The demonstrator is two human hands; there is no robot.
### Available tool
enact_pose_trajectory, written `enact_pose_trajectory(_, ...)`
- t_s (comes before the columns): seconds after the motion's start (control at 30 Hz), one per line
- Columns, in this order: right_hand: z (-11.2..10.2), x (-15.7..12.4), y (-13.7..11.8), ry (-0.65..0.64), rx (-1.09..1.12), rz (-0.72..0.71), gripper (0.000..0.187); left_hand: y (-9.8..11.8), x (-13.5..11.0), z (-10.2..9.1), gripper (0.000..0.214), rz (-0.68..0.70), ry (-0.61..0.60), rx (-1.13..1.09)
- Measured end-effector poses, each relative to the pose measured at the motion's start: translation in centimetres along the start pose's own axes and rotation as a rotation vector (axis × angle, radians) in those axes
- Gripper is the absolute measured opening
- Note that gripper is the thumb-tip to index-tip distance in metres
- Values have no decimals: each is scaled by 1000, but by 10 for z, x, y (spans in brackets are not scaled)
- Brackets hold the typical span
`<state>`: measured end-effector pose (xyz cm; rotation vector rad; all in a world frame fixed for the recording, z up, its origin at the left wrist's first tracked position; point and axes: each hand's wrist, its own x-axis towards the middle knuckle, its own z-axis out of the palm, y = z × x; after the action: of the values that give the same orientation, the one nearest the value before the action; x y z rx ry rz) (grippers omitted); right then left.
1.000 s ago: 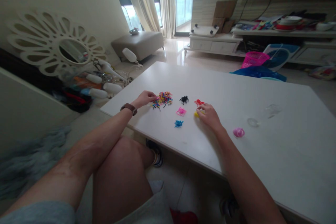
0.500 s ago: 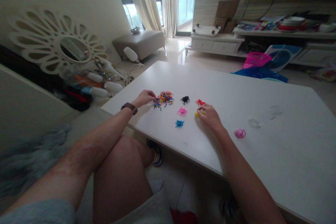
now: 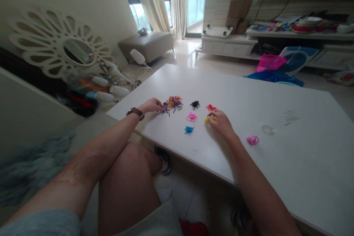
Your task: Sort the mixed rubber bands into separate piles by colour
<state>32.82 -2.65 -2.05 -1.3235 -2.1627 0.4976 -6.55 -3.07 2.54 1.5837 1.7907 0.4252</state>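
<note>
- Pile of small mixed-colour bands (image 3: pixel 173 103) lies heaped on the white desk (image 3: pixel 190 77), toward its left end, with a few loose dark pieces at its near edge.
- Left hand (image 3: pixel 152 105) reaches in from the left, fingertips at the left edge of this pile; its grip is drawn nearly together, but I cannot tell whether a band is pinched in it.
- Right hand (image 3: pixel 222 122) rests low over the desk, thumb and fingers curled at the yellow bands (image 3: pixel 207 120), which it partly hides; its grip is bent inward, and whether it has hold of any I cannot tell.
- Red bands (image 3: pixel 211 107) lie just beyond the right hand's fingers.
- Between the hands are three more small heaps: black bands (image 3: pixel 195 104) farthest away, pink bands (image 3: pixel 191 117) nearer, blue bands (image 3: pixel 189 129) nearest the person.
- Right of the right forearm sits a pinkish-purple object (image 3: pixel 252 140), with a clear round piece (image 3: pixel 267 129) and another clear item (image 3: pixel 290 117) farther off.
- Brown wristband (image 3: pixel 135 113) circles the left wrist.
</note>
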Motion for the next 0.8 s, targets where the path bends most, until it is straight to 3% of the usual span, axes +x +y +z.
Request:
enact_pose_trajectory(0.43,1,0,-1,14,-5,-19,18,-1,6,0,25,-8,63,84)
enact_pose_trajectory(0.6,0,0,-1,7,-3,-23,18,0,8,1,31,86,75,82)
enact_pose_trajectory(0.8,-1,-1,-2,1,-1,-8,18,6,11,7,31,176,-10,129)
